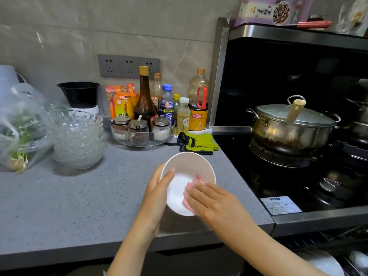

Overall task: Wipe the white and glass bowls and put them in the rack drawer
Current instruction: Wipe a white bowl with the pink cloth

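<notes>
A white bowl (pixel 186 170) is tilted toward me above the grey counter's front edge. My left hand (pixel 157 192) grips its left rim, thumb inside. My right hand (pixel 209 198) presses a pink cloth (pixel 189 188) against the bowl's inner wall with its fingers laid flat. A stack of several glass bowls (pixel 76 136) stands on the counter to the left. At the bottom right, the open rack drawer (pixel 338 261) shows white dishes inside.
A clear tray of spice jars (pixel 139 134), bottles and a green glove (pixel 199 144) sit behind the bowl. A bag of greens (pixel 18 132) lies far left. A steel pot (pixel 290 126) stands on the black stove (pixel 258 176) to the right.
</notes>
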The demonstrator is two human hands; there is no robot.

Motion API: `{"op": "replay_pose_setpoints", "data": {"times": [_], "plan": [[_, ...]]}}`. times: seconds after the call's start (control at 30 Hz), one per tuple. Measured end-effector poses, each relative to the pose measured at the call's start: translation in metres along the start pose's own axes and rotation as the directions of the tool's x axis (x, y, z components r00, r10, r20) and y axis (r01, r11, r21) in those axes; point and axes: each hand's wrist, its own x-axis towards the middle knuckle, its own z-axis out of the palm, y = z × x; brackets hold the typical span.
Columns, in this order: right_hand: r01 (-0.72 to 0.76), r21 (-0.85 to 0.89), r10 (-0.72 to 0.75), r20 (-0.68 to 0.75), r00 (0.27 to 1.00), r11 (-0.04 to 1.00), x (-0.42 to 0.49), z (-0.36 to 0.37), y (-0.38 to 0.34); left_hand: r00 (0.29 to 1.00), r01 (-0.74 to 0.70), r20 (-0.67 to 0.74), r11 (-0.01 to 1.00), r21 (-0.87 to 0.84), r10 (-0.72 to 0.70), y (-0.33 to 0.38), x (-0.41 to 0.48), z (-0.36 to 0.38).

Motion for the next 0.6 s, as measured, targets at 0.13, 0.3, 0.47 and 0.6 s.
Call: {"op": "replay_pose_setpoints", "data": {"times": [0.13,0.3,0.47,0.6], "plan": [[-0.271,0.199,0.258,0.091,0.962,0.942,0.014,-0.003,-0.023,0.995,-0.067,-0.074,0.996,-0.061,0.062,-0.013,-0.010,0.017],[-0.305,0.339,0.277,0.129,0.952,0.890,0.010,-0.008,-0.028,0.994,-0.103,-0.015,0.993,0.056,0.104,-0.010,0.000,0.012],[0.050,0.070,-0.055,0.073,0.996,0.996,-0.010,0.000,0.005,0.993,-0.065,0.109,0.964,0.257,0.038,0.002,0.013,-0.008],[0.241,-0.147,-0.217,0.161,0.963,0.959,-0.012,-0.009,0.031,0.950,0.036,0.286,0.953,0.302,-0.127,0.009,0.023,-0.017]]}}
